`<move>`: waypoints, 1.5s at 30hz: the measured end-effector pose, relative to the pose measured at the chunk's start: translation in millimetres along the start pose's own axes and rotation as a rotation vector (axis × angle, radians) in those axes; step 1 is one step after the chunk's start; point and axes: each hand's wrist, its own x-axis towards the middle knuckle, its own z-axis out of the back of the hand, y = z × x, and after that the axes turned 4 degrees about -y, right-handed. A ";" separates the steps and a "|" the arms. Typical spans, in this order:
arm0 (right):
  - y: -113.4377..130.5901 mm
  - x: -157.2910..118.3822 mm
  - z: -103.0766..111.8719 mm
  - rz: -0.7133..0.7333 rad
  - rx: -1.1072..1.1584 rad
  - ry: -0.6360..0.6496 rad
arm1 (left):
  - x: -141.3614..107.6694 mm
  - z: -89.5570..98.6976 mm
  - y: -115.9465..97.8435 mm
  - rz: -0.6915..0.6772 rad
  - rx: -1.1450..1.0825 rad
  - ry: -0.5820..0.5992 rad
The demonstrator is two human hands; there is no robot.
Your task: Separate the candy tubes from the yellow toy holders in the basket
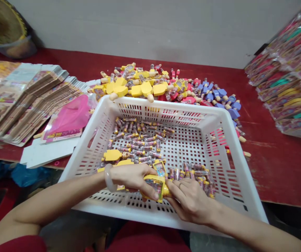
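Note:
Both of my hands work low over a white plastic basket (166,108). My left hand (131,178), with a pale bangle (108,177) on its wrist, grips a yellow plastic toy (154,187) with a printed card face. My right hand (189,201) presses its fingers against the toy's end, partly hiding it. Several small clear tubes of candy (140,141) lie scattered on the basket floor. A loose yellow toy piece (113,155) lies among them. More tubes (194,175) sit close to my right hand.
Behind the basket, yellow, red and blue toy pieces (160,87) lie heaped on a red table (278,168). Stacks of printed cardboard (32,98) and a pink plastic sheet (70,113) are at the left. Stacked packaged goods (289,77) stand at the right, before a white wall (140,28).

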 end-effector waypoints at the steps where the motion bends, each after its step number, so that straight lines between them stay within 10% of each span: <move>1: -0.2 -0.7 -0.5 -0.013 0.015 0.006 | 0.3 -0.2 0.2 -0.031 0.043 -0.007; 9: -26.5 8.0 -5.5 -0.747 0.916 0.362 | 14.0 -0.5 21.4 -0.545 1.228 -0.558; 12: -41.1 15.8 -5.7 -0.881 1.232 0.517 | 19.8 5.0 24.6 -0.593 1.349 -0.625; 21: -48.5 5.5 -22.8 -0.249 -0.240 0.223 | 25.7 8.6 22.3 -0.204 0.350 -0.262; 25: -43.5 3.6 -24.2 -0.510 -0.069 0.361 | 35.5 -0.6 33.9 -0.409 0.814 -0.593; 31: -52.4 5.6 -24.7 -0.749 0.897 0.678 | 45.1 10.5 40.8 -0.604 1.311 -0.595; 37: -54.5 5.9 -39.5 -0.591 -0.025 0.541 | 44.2 10.6 39.3 -0.247 0.806 -0.466; 45: -63.9 7.3 -31.0 -0.646 0.240 0.699 | 50.5 7.5 48.9 -0.304 0.872 -0.471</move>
